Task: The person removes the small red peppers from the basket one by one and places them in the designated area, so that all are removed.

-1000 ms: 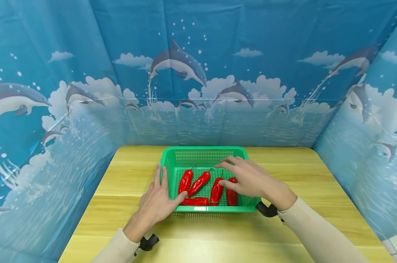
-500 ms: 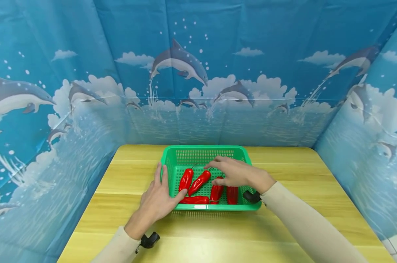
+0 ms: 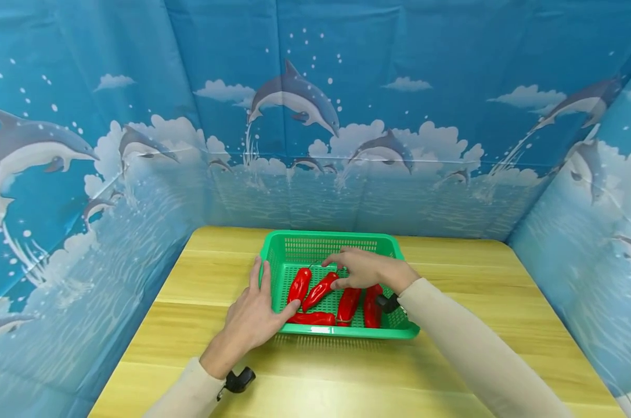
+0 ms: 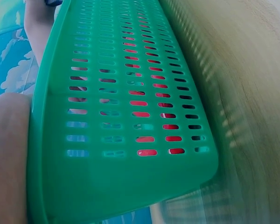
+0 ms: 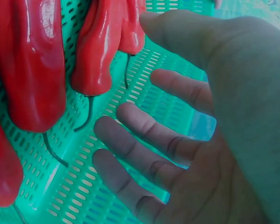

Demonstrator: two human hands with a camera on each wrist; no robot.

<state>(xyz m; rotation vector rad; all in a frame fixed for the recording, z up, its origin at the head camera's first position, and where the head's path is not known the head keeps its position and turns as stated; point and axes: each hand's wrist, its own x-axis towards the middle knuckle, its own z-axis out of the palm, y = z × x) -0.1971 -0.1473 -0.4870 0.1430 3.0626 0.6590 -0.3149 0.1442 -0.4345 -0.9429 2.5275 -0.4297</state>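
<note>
A green slotted plastic basket (image 3: 341,234) holds several glossy red chili peppers with thin dark stems. My left hand (image 3: 255,312) rests at the basket's front left corner, fingers stretched along the left rim and thumb over the front rim by the pepper lying crosswise (image 3: 315,319). Inside the basket, my right hand (image 3: 366,270) hovers by the stem end of the slanted pepper (image 3: 319,292). In the right wrist view its fingers (image 5: 140,149) are spread and hold nothing; the thumb is close to a pepper (image 5: 130,30), contact unclear. Another pepper (image 3: 300,283) lies at the left.
Two more peppers (image 3: 372,307) lie at the basket's right, partly below my right wrist. The basket stands on a yellow wood-grain table (image 3: 472,278). A blue dolphin-print curtain (image 3: 315,197) encloses the back and sides.
My right hand has moved left across the basket, from above the right-hand peppers to the slanted one. My left hand stays at the corner. The whole view has shifted slightly.
</note>
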